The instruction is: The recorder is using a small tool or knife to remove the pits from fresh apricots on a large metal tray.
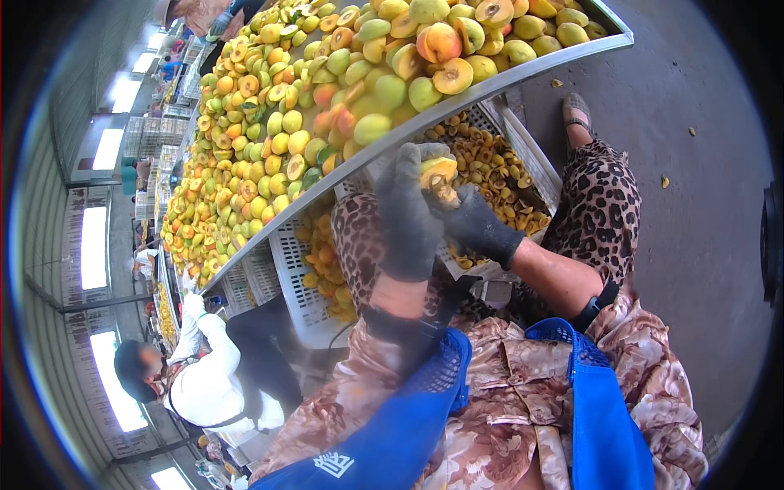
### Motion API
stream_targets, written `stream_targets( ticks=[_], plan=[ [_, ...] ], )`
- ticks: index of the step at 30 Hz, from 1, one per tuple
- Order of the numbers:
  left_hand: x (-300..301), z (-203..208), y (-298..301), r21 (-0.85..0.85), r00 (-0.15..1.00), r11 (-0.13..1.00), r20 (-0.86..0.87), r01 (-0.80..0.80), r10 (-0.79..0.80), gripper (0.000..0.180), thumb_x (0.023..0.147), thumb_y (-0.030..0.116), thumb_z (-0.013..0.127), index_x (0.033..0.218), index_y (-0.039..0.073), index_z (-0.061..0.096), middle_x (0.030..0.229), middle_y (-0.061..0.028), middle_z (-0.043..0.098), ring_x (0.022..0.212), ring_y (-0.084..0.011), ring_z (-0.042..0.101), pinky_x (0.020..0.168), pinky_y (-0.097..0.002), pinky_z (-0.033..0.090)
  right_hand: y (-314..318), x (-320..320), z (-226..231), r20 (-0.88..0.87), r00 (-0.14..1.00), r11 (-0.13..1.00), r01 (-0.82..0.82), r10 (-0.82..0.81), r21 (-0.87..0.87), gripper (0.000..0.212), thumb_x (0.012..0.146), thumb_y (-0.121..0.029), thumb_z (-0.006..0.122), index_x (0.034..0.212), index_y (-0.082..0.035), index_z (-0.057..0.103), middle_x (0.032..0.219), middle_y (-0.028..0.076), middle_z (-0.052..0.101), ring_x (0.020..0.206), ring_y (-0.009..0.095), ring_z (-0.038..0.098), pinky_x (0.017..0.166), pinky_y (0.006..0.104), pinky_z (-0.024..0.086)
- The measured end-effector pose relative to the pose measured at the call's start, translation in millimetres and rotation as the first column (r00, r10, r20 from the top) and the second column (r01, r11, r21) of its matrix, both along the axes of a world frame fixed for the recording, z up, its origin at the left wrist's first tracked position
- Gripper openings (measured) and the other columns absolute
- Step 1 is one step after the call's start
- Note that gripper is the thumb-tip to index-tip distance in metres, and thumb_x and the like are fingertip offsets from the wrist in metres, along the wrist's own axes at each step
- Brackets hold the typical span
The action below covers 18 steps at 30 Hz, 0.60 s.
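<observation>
Both forearms rise from the lower middle of the frame. The gloved left hand (406,214) and gloved right hand (476,224) meet at centre, fingers curled closed, thumbs nearly touching, wrists bent inward.

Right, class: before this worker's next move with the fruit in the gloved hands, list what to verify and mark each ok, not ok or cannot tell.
1. Left hand gloved and gripping the fruit half: ok.
2. Right hand gloved, fingers at the fruit: ok.
3. Stone out of the fruit: cannot tell.
4. White crate of pieces sits under the hands: ok.
5. Metal table still stocked with whole fruit: ok.
6. Any tool in the right hand: cannot tell.
</observation>
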State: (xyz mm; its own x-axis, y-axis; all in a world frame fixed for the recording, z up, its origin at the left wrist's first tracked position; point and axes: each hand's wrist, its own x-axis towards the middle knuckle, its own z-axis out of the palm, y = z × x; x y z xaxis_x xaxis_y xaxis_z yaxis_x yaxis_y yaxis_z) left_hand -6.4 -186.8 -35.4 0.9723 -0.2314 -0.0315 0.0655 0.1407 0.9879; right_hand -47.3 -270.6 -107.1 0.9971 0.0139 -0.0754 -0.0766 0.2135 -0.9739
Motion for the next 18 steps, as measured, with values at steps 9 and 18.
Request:
stream_targets(
  ticks=[9, 18],
  plan=[
    [-14, 22, -2, 0.354, 0.955, 0.935, 0.267, 0.024, -0.126, 0.038, 0.102, 0.029, 0.049, 0.099, -0.005, 0.067, 0.088, -0.0112, 0.068, 0.076, -0.0160, 0.065, 0.063, -0.0265, 0.056, -21, -2, -40, 0.176, 0.837, 0.851, -0.525, 0.517, -0.004, 0.024, 0.080, -0.008, 0.068, 0.105, -0.009, 0.067, 0.085, 0.007, 0.066, 0.079, 0.021, 0.063, 0.074, 0.0338, 0.052],
    [-13, 35, -5, 0.489, 0.793, 0.846, 0.420, 0.212, -0.442, 0.022, 0.092, 0.016, 0.060, 0.089, -0.003, 0.071, 0.081, -0.0087, 0.070, 0.069, -0.0180, 0.066, 0.069, -0.0266, 0.053, -19, -19, -5, 0.244, 0.919, 0.935, -0.341, 0.310, 0.095, 0.029, 0.080, -0.007, 0.074, 0.106, -0.004, 0.064, 0.089, 0.005, 0.069, 0.080, 0.013, 0.064, 0.069, 0.0291, 0.053]
  ],
)
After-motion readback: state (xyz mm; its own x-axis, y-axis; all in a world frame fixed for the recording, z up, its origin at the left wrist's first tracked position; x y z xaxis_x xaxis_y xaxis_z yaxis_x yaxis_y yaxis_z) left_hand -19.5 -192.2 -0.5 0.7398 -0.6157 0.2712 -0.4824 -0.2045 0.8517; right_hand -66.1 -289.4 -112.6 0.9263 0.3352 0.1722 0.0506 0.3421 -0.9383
